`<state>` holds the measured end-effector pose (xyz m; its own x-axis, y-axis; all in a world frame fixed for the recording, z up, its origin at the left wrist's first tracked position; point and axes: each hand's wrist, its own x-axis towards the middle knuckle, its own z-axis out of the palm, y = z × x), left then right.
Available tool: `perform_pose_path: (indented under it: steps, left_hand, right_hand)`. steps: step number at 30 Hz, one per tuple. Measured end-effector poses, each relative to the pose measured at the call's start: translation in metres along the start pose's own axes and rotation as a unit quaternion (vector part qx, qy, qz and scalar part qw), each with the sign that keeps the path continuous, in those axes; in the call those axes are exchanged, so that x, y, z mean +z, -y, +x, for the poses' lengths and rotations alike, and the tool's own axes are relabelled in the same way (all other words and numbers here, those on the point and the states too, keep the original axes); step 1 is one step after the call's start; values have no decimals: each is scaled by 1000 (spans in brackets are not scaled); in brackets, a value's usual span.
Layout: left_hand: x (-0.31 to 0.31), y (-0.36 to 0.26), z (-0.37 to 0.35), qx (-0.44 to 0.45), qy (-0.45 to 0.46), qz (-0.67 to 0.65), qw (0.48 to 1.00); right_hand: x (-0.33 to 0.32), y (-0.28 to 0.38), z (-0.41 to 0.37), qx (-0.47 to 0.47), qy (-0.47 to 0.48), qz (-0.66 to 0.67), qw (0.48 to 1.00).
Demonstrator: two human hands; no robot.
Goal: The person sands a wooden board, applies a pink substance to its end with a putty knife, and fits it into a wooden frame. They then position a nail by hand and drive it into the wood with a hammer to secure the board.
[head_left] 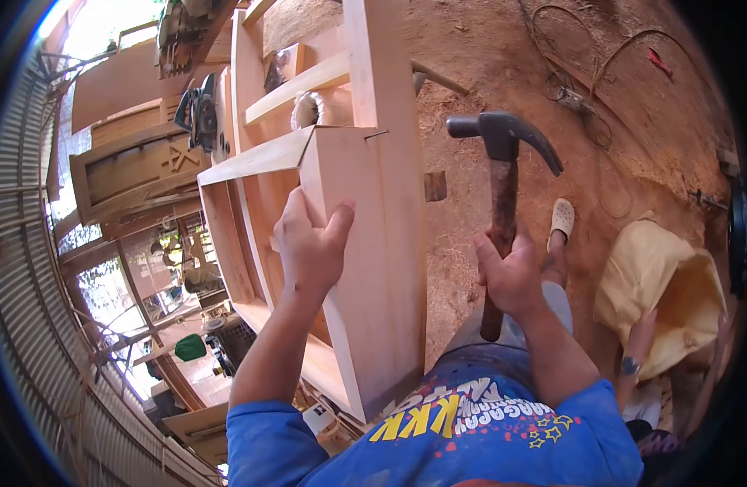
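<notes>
My right hand (pixel 513 272) is wrapped round the wooden handle of a claw hammer (pixel 502 146), held upright with its dark metal head at the top. The hammer is apart from the wood. My left hand (pixel 315 243) grips the edge of a pale wooden frame (pixel 373 268), thumb on the broad outer face and fingers over the inner edge, partly hidden. A nail (pixel 377 134) sticks out of the board near the corner joint, above my left hand.
A circular saw (pixel 198 114) and a roll of tape (pixel 308 109) lie beyond the frame. At right, another person's hands hold a yellowish sack (pixel 645 292). A cable (pixel 601 81) and red-handled tool (pixel 659 63) lie on the dirt floor (pixel 471 49).
</notes>
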<state>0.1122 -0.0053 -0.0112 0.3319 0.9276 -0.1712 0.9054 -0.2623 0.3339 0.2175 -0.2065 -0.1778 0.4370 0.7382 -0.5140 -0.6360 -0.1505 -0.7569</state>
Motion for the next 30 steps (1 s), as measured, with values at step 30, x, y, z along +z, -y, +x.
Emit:
perform_pose_path:
  steps: [30]
  left_hand:
    - [23,195,93,56,222,-67,971]
  right_hand:
    - [-206,30,-18,275,-54,-731,622]
